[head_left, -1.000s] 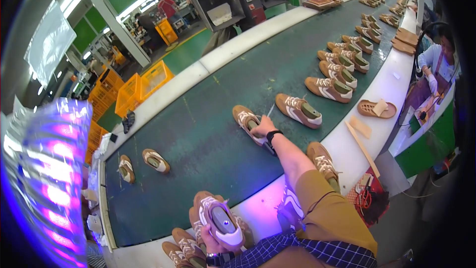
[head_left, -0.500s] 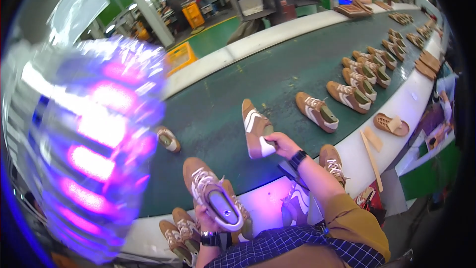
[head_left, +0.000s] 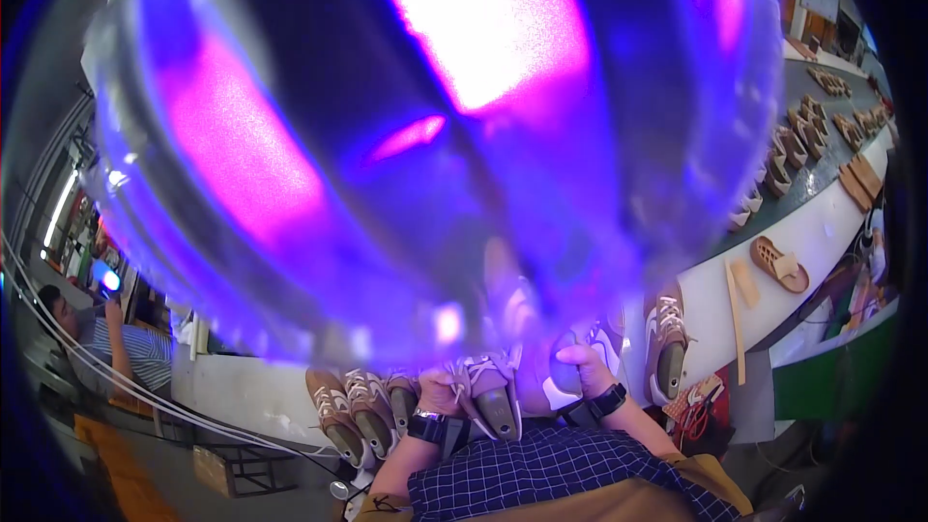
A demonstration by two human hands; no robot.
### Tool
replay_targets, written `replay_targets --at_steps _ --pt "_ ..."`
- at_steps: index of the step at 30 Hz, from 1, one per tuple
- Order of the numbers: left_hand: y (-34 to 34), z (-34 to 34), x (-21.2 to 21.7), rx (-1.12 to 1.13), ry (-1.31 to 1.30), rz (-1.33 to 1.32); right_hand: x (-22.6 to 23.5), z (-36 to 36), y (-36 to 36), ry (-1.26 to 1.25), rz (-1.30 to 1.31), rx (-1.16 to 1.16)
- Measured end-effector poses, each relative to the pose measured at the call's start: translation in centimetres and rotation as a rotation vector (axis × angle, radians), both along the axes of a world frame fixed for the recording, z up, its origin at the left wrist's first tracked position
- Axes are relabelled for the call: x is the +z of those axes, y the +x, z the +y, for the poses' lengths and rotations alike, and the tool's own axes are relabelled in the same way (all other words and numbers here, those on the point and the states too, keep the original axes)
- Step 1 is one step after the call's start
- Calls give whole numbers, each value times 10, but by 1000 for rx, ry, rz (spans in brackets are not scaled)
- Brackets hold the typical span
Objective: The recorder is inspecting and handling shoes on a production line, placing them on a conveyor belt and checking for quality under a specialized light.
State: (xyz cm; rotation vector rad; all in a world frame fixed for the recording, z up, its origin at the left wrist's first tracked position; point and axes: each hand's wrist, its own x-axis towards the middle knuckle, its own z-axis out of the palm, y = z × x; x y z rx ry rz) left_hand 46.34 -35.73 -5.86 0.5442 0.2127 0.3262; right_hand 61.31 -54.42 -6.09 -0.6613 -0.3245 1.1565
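Note:
A big glowing purple and blue lamp (head_left: 435,135) fills most of the view and hides the belt beneath it. Just under its lower edge, my left hand (head_left: 440,394) grips a brown and white laced shoe (head_left: 491,398), sole end toward me. My right hand (head_left: 583,362), with a black watch on the wrist, is closed on a second pale shoe (head_left: 559,382) right beside the first. The two shoes are close together and partly washed out by the purple glare.
Several brown shoes (head_left: 350,411) stand at the white ledge to my left, and one more shoe (head_left: 667,346) to my right. A tan sole piece (head_left: 779,264) and a wooden stick (head_left: 735,314) lie on the white ledge. More shoes ride the dark belt (head_left: 807,130). A person (head_left: 97,338) sits at far left.
My head has dipped under the purple lamp, which now covers most of the view. My right hand has come back from the belt with a shoe, next to the one in my left hand.

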Motion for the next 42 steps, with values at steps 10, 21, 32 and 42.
replay_targets --at_steps 10,21,32,42 --pt "0 8 -11 -59 43 -75 65 -5 16 176 -552 -343" --pt "-6 1 -12 54 -56 -26 20 4 -6 -31 176 -12" --pt "2 4 21 374 -127 25 49 -3 4 3 76 -504" --pt "3 -7 19 481 -131 83 37 -1 -10 -34 149 -588"
